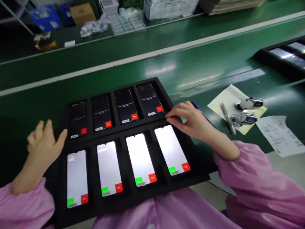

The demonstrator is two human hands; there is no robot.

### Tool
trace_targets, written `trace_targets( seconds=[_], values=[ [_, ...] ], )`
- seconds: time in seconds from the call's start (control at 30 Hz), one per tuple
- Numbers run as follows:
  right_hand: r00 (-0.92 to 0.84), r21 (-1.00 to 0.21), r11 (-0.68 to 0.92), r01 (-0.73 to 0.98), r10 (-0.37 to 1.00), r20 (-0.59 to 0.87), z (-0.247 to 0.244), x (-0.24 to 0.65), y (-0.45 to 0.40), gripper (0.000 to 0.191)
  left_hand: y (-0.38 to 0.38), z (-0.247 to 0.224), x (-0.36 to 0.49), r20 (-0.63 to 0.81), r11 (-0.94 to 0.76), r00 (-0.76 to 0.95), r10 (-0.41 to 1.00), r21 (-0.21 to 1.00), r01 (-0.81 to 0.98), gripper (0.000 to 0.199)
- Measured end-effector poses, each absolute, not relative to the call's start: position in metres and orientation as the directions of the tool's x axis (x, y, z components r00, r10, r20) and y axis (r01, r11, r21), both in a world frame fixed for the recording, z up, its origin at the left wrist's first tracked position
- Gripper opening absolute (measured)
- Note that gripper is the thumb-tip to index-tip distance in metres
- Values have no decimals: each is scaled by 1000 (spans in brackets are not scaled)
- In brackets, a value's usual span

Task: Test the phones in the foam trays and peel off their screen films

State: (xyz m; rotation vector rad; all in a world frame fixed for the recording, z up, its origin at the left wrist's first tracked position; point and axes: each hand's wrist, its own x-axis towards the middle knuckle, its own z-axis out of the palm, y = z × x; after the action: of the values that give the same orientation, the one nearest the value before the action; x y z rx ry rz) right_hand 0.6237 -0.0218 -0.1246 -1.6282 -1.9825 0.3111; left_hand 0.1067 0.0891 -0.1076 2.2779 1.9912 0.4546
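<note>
A black tray [126, 126] lies in front of me with phones in two rows of slots. In the near row, several phones, such as one phone [140, 156], show bright white screens with green and red squares at the bottom. Dark screens with small text and a red square show on the far-row phones, such as a dark phone [126, 103]. My left hand [45, 143] is beside the tray's left edge, fingers apart, slightly blurred, holding nothing. My right hand [188, 119] reaches over the right edge, thumb and forefinger pinched at the tray's middle ridge.
Right of the tray are a blue pen [202, 113], yellowish paper [220, 100] with a silver pen [227, 117] and metal objects [246, 111], and a handwritten sheet [281, 133]. Another phone tray [264, 54] stands far right. Blue bins [45, 19] and boxes line the back.
</note>
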Motion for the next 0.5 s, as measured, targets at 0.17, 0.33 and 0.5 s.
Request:
trace_targets(
  seconds=[0.17,0.33,0.5],
  values=[
    [-240,-293,297,909,947,215,-124,596,-53,31,37,-68,215,244,-608,561,791,218,763,44],
    [-248,-132,289,948,932,263,-131,587,-60,34,18,-82,278,280,-787,736,617,217,578,26],
    [-167,-268,270,925,921,352,-151,584,-53,28,18,-89,306,334,-850,786,521,119,513,21]
  ],
)
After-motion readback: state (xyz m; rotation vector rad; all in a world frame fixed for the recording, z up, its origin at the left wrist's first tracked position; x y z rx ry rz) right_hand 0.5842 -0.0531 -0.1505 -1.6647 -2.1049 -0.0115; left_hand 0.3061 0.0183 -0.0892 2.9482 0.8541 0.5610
